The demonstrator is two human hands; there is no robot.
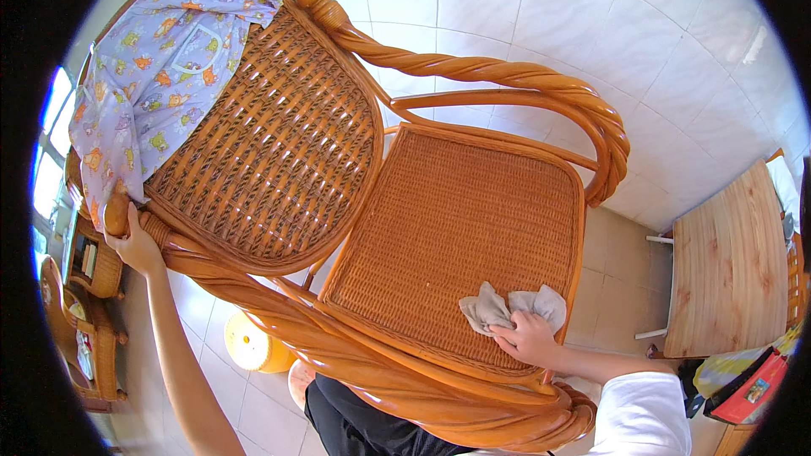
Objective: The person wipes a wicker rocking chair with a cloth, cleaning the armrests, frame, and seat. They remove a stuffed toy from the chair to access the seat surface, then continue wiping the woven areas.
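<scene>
A rattan armchair with a woven seat (pixel 456 228) and woven backrest (pixel 272 145) fills the middle of the view. My right hand (pixel 529 337) grips a crumpled grey cloth (pixel 485 309) against the front corner of the seat on the near side. My left hand (pixel 136 244) is closed around the round wooden knob (pixel 116 215) at the top of the backrest's near side. Over the top of the backrest hangs a light purple garment (pixel 171 69) printed with small bears, its edge close to my left fingers.
A wood-topped table (pixel 728 266) stands at the right, with bags (pixel 747 386) below it. A yellow plastic stool (pixel 253 342) is beneath the near twisted armrest (pixel 380 373). Wicker furniture (pixel 95 329) stands at far left, and a tiled wall (pixel 481 6) lies behind the chair.
</scene>
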